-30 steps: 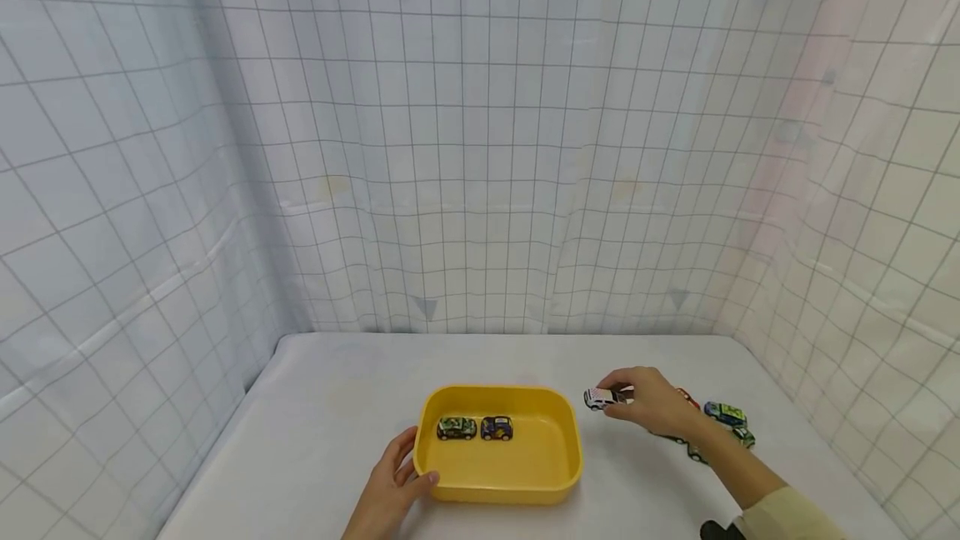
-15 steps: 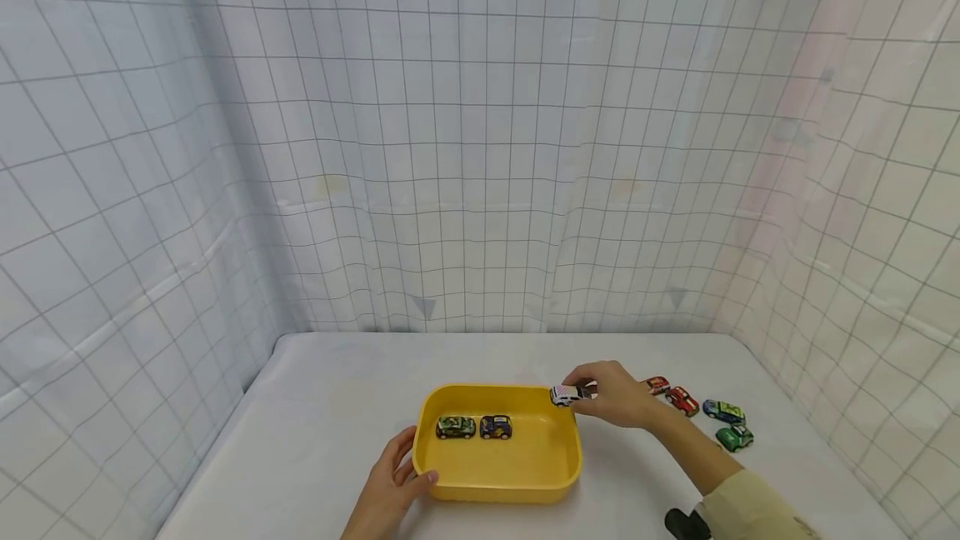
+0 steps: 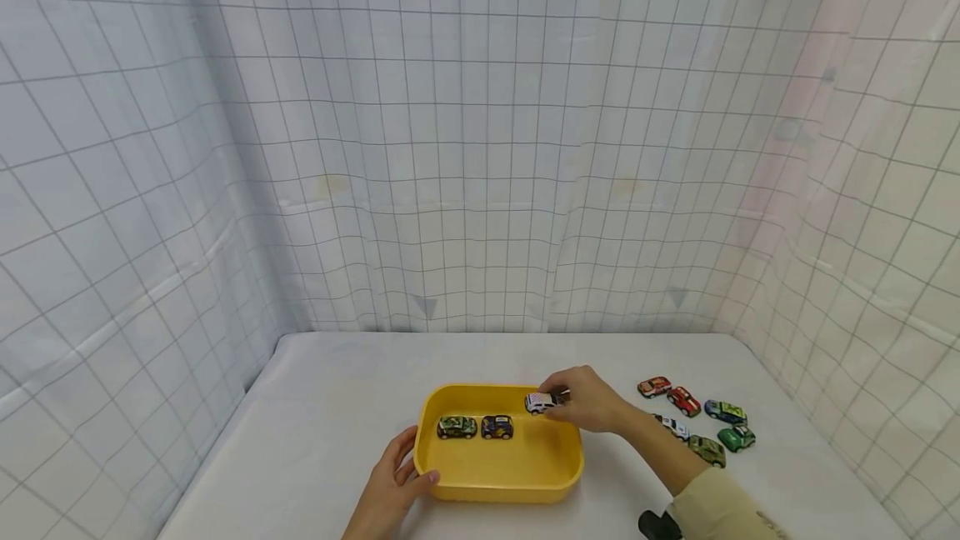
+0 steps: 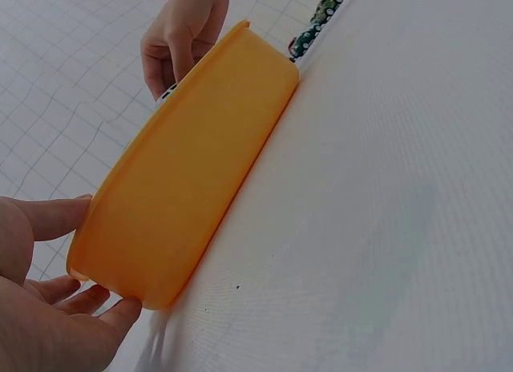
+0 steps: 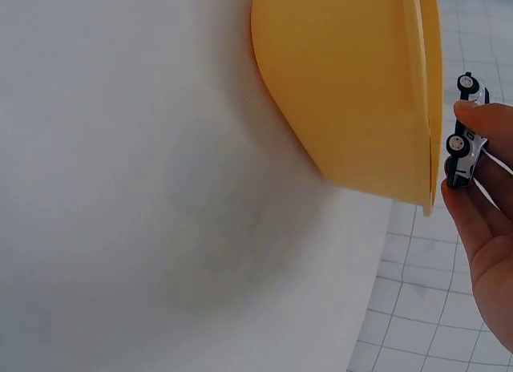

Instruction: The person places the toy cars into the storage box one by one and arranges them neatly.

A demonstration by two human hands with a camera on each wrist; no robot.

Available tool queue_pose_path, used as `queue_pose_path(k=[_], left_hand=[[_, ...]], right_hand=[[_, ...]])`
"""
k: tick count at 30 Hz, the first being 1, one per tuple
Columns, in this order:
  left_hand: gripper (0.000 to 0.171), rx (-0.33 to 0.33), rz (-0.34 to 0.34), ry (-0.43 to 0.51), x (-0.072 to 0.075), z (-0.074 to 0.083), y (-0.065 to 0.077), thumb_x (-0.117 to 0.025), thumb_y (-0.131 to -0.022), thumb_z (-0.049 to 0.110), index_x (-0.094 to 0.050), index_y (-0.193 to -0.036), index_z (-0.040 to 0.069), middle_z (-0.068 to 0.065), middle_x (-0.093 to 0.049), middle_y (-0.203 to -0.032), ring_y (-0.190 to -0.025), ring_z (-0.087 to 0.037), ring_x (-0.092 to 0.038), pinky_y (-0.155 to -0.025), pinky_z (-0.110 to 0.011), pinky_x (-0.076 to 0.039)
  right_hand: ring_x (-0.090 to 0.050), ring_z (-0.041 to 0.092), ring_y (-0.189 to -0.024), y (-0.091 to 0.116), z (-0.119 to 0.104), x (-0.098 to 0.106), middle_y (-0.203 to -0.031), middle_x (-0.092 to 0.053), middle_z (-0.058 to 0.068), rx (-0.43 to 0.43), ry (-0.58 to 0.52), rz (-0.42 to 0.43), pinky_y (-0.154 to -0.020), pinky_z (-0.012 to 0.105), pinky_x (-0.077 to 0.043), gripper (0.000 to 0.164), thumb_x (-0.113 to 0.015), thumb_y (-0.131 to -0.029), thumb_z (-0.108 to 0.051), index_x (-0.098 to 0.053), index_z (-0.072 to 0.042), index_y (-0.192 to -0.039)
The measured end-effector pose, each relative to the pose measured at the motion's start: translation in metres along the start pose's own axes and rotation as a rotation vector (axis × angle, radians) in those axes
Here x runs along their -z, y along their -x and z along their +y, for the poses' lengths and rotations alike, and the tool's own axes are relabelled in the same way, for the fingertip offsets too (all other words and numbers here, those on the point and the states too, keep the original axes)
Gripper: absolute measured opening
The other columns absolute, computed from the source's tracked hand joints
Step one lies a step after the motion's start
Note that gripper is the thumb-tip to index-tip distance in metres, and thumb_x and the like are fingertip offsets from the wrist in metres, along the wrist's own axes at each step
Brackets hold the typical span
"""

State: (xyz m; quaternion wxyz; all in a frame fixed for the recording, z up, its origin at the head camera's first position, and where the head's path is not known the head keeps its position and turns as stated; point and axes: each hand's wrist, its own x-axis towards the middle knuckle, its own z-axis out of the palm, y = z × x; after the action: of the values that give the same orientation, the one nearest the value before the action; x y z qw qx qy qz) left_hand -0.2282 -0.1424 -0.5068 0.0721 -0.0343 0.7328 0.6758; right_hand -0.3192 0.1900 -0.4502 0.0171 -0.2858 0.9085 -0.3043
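My right hand (image 3: 588, 400) pinches a white toy car (image 3: 542, 403) between thumb and fingers, over the back right part of a yellow tray (image 3: 510, 486). In the right wrist view the toy car (image 5: 469, 139) is level with the tray's rim, its dark wheels showing. My left hand (image 3: 392, 482) grips the tray's near left corner, thumb at the rim and fingers round the outer wall. Inside the tray, a green camouflage toy car (image 3: 457, 427) and a dark blue toy car (image 3: 497, 427) stand side by side.
On the white table (image 3: 330, 407), several toy cars lie right of the tray, among them an orange one (image 3: 655, 387), a red one (image 3: 684, 401), a blue-yellow one (image 3: 726, 412) and a green one (image 3: 737, 438). Grid-patterned curtains (image 3: 487, 148) enclose the table.
My right hand has carried the white toy car leftward from the table's right side to over the tray. My left hand and the tray have stayed in place.
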Motion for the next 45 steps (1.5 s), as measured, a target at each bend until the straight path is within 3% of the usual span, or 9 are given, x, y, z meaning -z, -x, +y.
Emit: queue_pose_path(k=[9,21,29,37,45], left_hand=[[0.092,0.001,-0.003,0.004,-0.001,0.001,0.001,-0.08,-0.09,0.01,-0.022,-0.16,-0.006,-0.035,-0.021,-0.162,-0.144,-0.051,-0.034,-0.108,-0.05,-0.047],[0.093,0.01,-0.001,0.009,0.0,0.004,0.003,-0.082,-0.089,0.01,-0.023,-0.16,-0.005,-0.034,-0.022,-0.162,-0.144,-0.051,-0.034,-0.107,-0.049,-0.048],[0.092,-0.001,-0.004,0.01,-0.001,0.004,0.004,-0.082,-0.089,0.01,-0.024,-0.159,-0.006,-0.035,-0.022,-0.162,-0.144,-0.051,-0.034,-0.108,-0.05,-0.047],[0.093,-0.015,-0.017,0.022,0.0,0.004,0.005,-0.082,-0.089,0.012,-0.023,-0.159,-0.005,-0.035,-0.022,-0.162,-0.144,-0.051,-0.034,-0.106,-0.046,-0.049],[0.093,-0.012,-0.028,0.024,0.001,0.004,0.005,-0.082,-0.089,0.011,-0.023,-0.159,-0.006,-0.035,-0.021,-0.162,-0.144,-0.051,-0.034,-0.105,-0.045,-0.05]], right_hand=[[-0.059,0.009,-0.08,-0.009,0.002,-0.02,-0.096,-0.073,-0.006,0.015,0.109,0.01,-0.077,0.028,-0.058,0.019,-0.085,-0.086,-0.013,-0.08,-0.01,-0.104],[-0.065,0.01,-0.09,-0.013,0.0,-0.03,-0.104,-0.076,-0.002,0.008,0.149,-0.017,-0.089,0.036,-0.06,0.021,-0.085,-0.087,-0.011,-0.081,-0.009,-0.108],[-0.066,0.014,-0.093,-0.016,-0.004,-0.038,-0.101,-0.076,-0.004,-0.014,0.25,-0.005,-0.09,0.041,-0.058,0.02,-0.086,-0.085,-0.013,-0.081,-0.011,-0.105],[-0.058,0.011,-0.078,-0.016,-0.007,-0.046,-0.09,-0.073,-0.009,-0.009,0.395,0.019,-0.075,0.037,-0.055,0.018,-0.088,-0.081,-0.017,-0.082,-0.015,-0.097],[-0.06,0.012,-0.079,-0.017,-0.007,-0.049,-0.092,-0.075,-0.008,-0.033,0.417,0.013,-0.074,0.038,-0.056,0.023,-0.09,-0.079,-0.021,-0.083,-0.014,-0.1]])
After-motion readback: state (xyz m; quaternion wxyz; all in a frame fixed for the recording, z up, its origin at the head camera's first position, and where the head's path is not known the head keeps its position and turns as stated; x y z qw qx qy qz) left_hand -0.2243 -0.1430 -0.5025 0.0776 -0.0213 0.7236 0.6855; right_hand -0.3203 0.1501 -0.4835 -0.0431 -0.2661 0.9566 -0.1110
